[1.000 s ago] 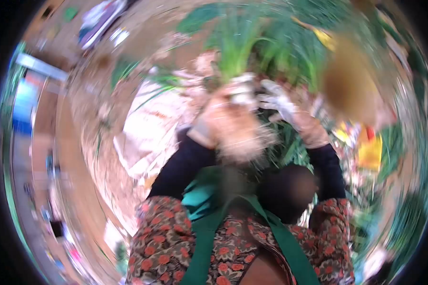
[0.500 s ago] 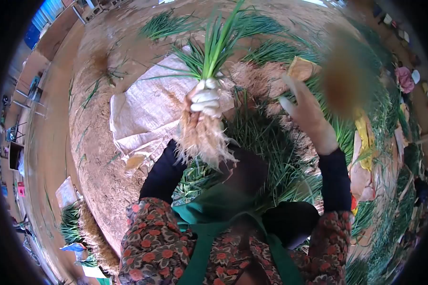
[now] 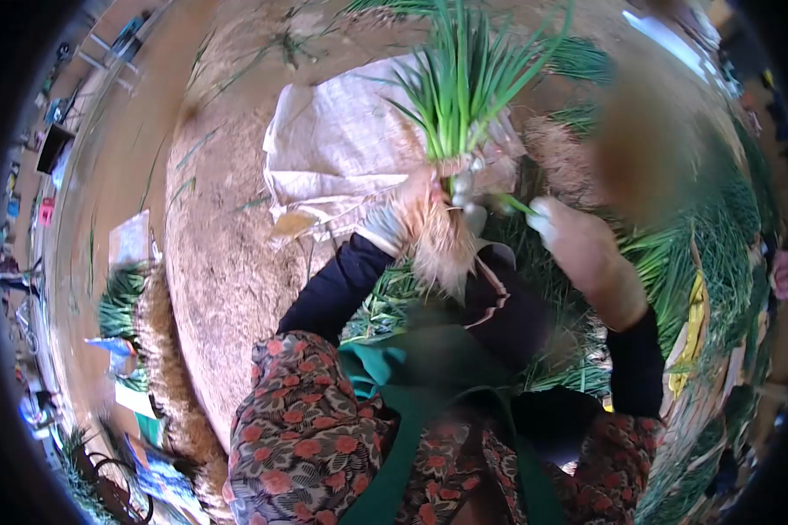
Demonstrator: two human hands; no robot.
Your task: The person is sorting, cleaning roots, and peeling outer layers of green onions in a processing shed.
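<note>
Green onions (image 3: 451,140), slender blades (image 3: 460,79), stringy roots (image 3: 443,254), in left fingers (image 3: 461,184)

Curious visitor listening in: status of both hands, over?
Left hand gripping green onion bunch. Right hand pinching green leaf. Brown blur partly hiding the view.

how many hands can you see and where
2. The white-fingered left hand grips a leafy green bunch with pale stringy roots; the white-fingered right hand, to its right, holds a thin green stalk. Blurred edges may hide more.
</note>
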